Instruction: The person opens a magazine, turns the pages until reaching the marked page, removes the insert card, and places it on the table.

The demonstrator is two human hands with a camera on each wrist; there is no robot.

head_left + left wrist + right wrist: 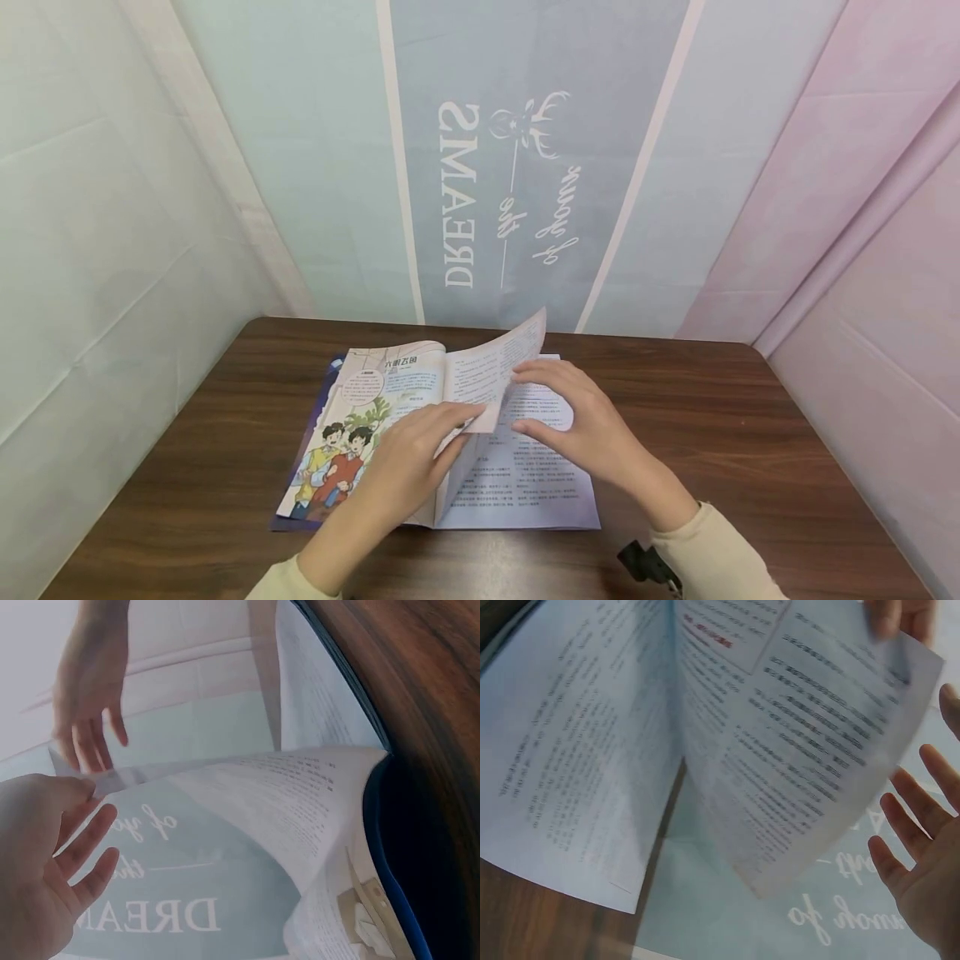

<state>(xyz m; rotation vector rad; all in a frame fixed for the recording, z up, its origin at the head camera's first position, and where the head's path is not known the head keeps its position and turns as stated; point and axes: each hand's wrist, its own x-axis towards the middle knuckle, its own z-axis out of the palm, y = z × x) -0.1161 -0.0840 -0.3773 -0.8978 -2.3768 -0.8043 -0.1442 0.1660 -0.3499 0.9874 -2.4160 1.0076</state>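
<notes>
An open magazine (517, 492) lies on the wooden table, its left page showing a colour drawing of two figures. One page (480, 375) stands raised and curved above the right side. My left hand (408, 458) pinches the lower edge of this page between thumb and fingers; the left wrist view shows the pinched page (262, 787) too. My right hand (585, 417) is at the right of the raised page, thumb and fingers spread apart. In the right wrist view my right hand (930, 855) has its fingers extended beside the page's edge, holding nothing.
Under the magazine's left side a dark blue cover (318, 400) sticks out. The brown table (712, 433) reaches back to a printed cloth backdrop (337, 167). Near the right sleeve is a small black object (637, 561).
</notes>
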